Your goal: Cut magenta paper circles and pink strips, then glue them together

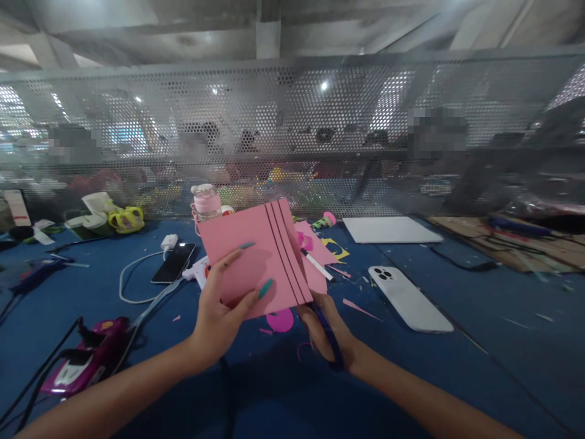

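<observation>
My left hand (pixel 223 305) grips a square pink sheet of paper (pixel 242 250), thumb and a finger lying across its face. Several dark parallel lines run down the right part of the sheet. In my right hand (pixel 326 329) is a pair of scissors with dark blue handles (pixel 329 338). The scissors are at the sheet's lower right corner, and their blades are hidden behind the paper. A magenta paper circle (pixel 280 320) lies on the table just below the sheet. Behind the sheet lie a white marker with a black cap (pixel 317 264) and more pink paper.
On the blue table, a white phone (pixel 411 299) lies to the right and a black phone (pixel 173 263) with a charger to the left. A purple device (pixel 91 353) with cords sits front left. A pink-topped bottle (pixel 206 201) stands before the perforated metal screen (pixel 292 110). Paper scraps (pixel 361 309) are scattered about.
</observation>
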The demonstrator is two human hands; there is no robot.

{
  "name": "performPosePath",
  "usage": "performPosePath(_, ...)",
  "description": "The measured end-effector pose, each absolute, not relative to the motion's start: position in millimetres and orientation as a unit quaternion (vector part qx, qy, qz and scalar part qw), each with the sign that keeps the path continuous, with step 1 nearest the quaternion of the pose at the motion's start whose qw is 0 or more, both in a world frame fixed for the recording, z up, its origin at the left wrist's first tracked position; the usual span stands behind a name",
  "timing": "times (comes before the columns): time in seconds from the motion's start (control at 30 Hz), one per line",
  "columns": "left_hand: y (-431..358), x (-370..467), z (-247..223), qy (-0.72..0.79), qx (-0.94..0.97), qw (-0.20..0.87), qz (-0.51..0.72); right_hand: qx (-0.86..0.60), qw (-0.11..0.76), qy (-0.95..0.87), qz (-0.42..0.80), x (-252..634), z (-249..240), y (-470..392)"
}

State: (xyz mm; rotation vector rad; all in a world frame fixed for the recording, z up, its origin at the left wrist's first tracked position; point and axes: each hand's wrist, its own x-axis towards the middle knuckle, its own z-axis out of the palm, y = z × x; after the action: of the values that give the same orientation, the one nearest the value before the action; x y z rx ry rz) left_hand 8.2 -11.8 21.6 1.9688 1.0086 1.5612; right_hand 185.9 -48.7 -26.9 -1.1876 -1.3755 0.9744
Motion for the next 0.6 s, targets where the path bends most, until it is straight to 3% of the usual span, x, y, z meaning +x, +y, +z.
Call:
performPosePath(0.33, 48.3, -19.9, 51.3, 0.363, 0.709, 0.034, 0.603, -0.466, 0.459, -0.574, 0.493, 193.7, -9.8, -37.3)
performPosePath(0.6, 41.9, -18.2, 48.5, 0.322, 0.786, 0.107, 0.517, -0.482, 0.471, -0.534, 0.510, 194.8, -6.0, -31.1)
